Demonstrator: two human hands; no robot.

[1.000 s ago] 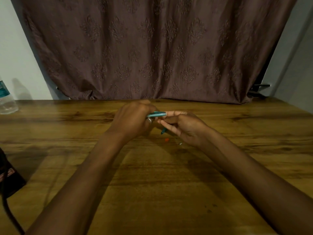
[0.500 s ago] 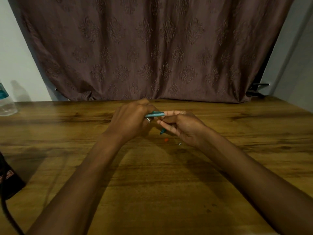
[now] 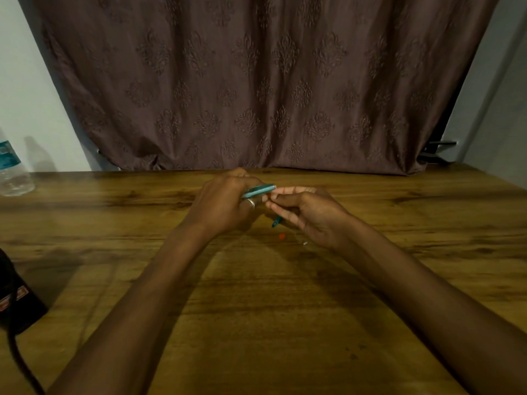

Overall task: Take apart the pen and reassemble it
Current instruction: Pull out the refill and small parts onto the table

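1. Pen barrel (image 3: 258, 191), head view: the teal tube is in the air above the middle of the tabletop (image 3: 256, 323). It lies nearly level and its free end points toward the right hand (image 3: 312, 213).
2. The left hand (image 3: 225, 202) wraps curled fingers round the barrel's hidden end. This looks like a steadying grip that keeps the open end free to be worked on. A ring (image 3: 251, 203) shows on one finger just under the tube.
3. The right hand's fingers (image 3: 285, 192) are drawn together at the barrel's free end, touching it or just beside it. Whether they pinch a part there is too small to tell.
4. A second teal piece (image 3: 276, 221) pokes down from under the right hand's curled lower fingers. It is probably tucked there so it stays ready for refitting.
5. A small orange piece (image 3: 282, 236) and a tiny metal bit (image 3: 305, 243) lie apart on the tabletop, just below the hands. They are likely loose pen parts, set close by and within easy reach.
6. Judging by the scattered parts, the pen is apart and reassembly is not yet finished.
7. A water bottle (image 3: 12, 172) stands at the far left edge, well apart from the hands, and a brown curtain (image 3: 256, 81) hangs behind.
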